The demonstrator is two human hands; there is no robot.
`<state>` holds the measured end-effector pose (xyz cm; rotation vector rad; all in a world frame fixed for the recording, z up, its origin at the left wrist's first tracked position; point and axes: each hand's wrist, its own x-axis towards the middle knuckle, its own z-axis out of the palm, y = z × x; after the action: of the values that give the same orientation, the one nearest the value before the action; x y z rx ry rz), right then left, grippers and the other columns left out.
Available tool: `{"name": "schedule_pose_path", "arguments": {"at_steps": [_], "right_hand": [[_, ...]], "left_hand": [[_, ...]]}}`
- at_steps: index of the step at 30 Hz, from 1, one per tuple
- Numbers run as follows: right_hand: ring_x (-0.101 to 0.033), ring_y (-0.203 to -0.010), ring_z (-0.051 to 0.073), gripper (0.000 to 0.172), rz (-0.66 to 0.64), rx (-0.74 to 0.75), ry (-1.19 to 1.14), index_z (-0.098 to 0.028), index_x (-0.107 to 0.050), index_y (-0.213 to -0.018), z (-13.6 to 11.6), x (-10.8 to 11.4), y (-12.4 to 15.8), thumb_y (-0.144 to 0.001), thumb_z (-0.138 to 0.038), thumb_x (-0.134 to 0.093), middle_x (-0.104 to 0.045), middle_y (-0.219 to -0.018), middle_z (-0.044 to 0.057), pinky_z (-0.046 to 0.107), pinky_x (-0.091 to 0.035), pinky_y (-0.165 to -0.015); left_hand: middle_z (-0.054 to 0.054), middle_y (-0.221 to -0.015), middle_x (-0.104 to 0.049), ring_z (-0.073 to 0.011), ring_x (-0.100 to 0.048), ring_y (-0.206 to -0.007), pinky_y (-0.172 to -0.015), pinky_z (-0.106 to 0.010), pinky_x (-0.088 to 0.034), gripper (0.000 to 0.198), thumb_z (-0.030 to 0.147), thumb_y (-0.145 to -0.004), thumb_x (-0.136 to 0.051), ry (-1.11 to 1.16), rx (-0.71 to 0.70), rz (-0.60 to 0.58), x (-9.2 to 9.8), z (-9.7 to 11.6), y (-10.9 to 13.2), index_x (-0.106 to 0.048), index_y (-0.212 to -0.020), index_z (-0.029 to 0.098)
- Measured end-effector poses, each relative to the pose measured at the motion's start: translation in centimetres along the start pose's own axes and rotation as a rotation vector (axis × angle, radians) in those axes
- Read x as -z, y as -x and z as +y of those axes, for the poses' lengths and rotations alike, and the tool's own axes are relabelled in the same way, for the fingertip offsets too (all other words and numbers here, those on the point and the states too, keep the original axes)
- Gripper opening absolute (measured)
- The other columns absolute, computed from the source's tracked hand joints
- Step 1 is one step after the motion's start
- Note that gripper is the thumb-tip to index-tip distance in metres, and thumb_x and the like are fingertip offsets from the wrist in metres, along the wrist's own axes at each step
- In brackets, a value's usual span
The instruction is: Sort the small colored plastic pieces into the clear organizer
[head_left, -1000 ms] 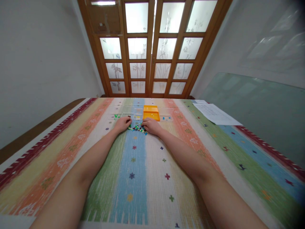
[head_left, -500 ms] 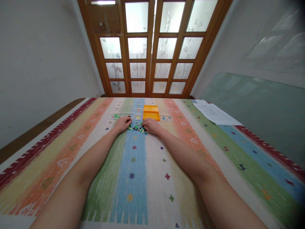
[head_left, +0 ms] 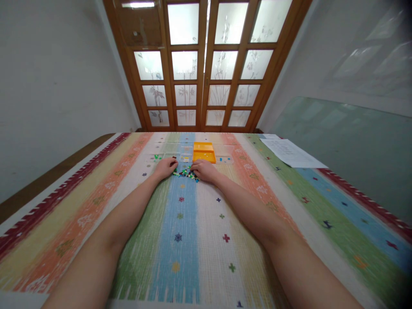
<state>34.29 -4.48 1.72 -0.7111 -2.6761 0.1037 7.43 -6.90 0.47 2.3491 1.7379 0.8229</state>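
Note:
A loose pile of small green, blue, dark and pale pieces (head_left: pixel 186 173) lies on the striped cloth between my hands. My left hand (head_left: pixel 166 168) rests at the pile's left side, its fingers curled together; anything between them is too small to make out. At the right side, my right hand (head_left: pixel 204 170) touches the edge of the pile with bent fingers, and its fingertips are too small to read. Behind them stands an orange box (head_left: pixel 204 157) with yellow bits inside. Clear trays flank it, with green pieces (head_left: pixel 156 157) at left and blue pieces (head_left: pixel 228 159) at right.
The striped tablecloth (head_left: pixel 180 214) covers the table. White printed sheets (head_left: pixel 291 153) lie at the right. Beyond the table are wooden doors with glass panes (head_left: pixel 186 94), and a pale green panel (head_left: pixel 347 141) leans by the right wall.

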Motion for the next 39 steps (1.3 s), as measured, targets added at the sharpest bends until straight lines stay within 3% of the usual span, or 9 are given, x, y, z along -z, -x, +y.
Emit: {"name": "schedule_pose_path", "arguments": {"at_steps": [7, 13, 23, 29, 32, 37, 39], "right_hand": [[-0.063, -0.103, 0.024, 0.025, 0.009, 0.048, 0.005, -0.022, -0.081, -0.111, -0.2, 0.3, 0.3, -0.096, -0.022, -0.061, -0.076, -0.112, 0.009, 0.036, -0.043, -0.097], [-0.060, -0.098, 0.022, 0.033, 0.001, 0.043, 0.061, -0.020, -0.082, -0.098, -1.0, 1.0, 0.1, -0.105, -0.038, -0.055, -0.075, -0.102, 0.010, 0.036, -0.039, -0.094], [-0.061, -0.096, 0.022, 0.035, -0.020, 0.005, 0.119, -0.017, -0.080, -0.093, -1.2, 0.5, -0.2, -0.106, -0.034, -0.054, -0.075, -0.099, 0.012, 0.034, -0.038, -0.092], [-0.061, -0.088, 0.020, 0.040, 0.031, -0.012, 0.068, -0.016, -0.079, -0.088, -0.7, 0.1, -0.1, -0.107, -0.034, -0.050, -0.075, -0.091, 0.011, 0.033, -0.040, -0.090], [-0.062, -0.084, 0.019, 0.044, 0.095, -0.092, 0.000, -0.016, -0.078, -0.083, -0.4, -0.2, -0.3, -0.108, -0.035, -0.048, -0.074, -0.087, 0.010, 0.030, -0.041, -0.084], [-0.068, -0.078, 0.018, 0.047, 0.275, -0.410, -0.256, -0.017, -0.079, -0.086, 0.1, -0.4, -1.4, -0.107, -0.039, -0.044, -0.077, -0.086, 0.006, 0.027, -0.045, -0.072], [-0.069, -0.079, 0.019, 0.046, 0.315, -0.473, -0.335, -0.018, -0.080, -0.089, 0.2, -0.3, -2.1, -0.106, -0.040, -0.043, -0.078, -0.087, 0.005, 0.027, -0.046, -0.072]], "left_hand": [[-0.007, -0.097, -0.076, -0.0227, -0.066, -0.088, -0.079, -0.033, -0.047, 0.029, 0.039, -0.095, -0.053, -0.007, 0.004, -0.015, 0.2, 0.1, 0.0, -0.076, -0.094, 0.022], [-0.006, -0.096, -0.076, -0.0224, -0.065, -0.087, -0.078, -0.033, -0.047, 0.028, 0.039, -0.095, -0.053, -0.011, 0.006, -0.023, 0.2, 0.2, 0.0, -0.076, -0.094, 0.022], [-0.006, -0.096, -0.076, -0.0224, -0.065, -0.086, -0.077, -0.032, -0.047, 0.028, 0.037, -0.095, -0.053, -0.016, 0.004, -0.026, 0.2, 0.3, -0.1, -0.076, -0.094, 0.022], [-0.006, -0.096, -0.075, -0.0224, -0.066, -0.087, -0.078, -0.032, -0.048, 0.027, 0.037, -0.095, -0.053, -0.018, -0.005, -0.018, 0.1, 0.1, -0.1, -0.076, -0.093, 0.023], [-0.006, -0.096, -0.075, -0.0225, -0.065, -0.088, -0.079, -0.033, -0.047, 0.027, 0.036, -0.095, -0.054, -0.006, -0.017, -0.020, 0.1, 0.0, -0.1, -0.076, -0.093, 0.022], [-0.006, -0.094, -0.074, -0.0219, -0.065, -0.086, -0.078, -0.033, -0.047, 0.027, 0.035, -0.096, -0.053, -0.012, -0.013, -0.015, 0.0, 0.1, 0.0, -0.076, -0.091, 0.022], [-0.006, -0.095, -0.074, -0.0217, -0.065, -0.086, -0.078, -0.032, -0.047, 0.026, 0.035, -0.095, -0.053, -0.009, -0.011, -0.020, 0.0, 0.1, 0.0, -0.076, -0.091, 0.022]]}}
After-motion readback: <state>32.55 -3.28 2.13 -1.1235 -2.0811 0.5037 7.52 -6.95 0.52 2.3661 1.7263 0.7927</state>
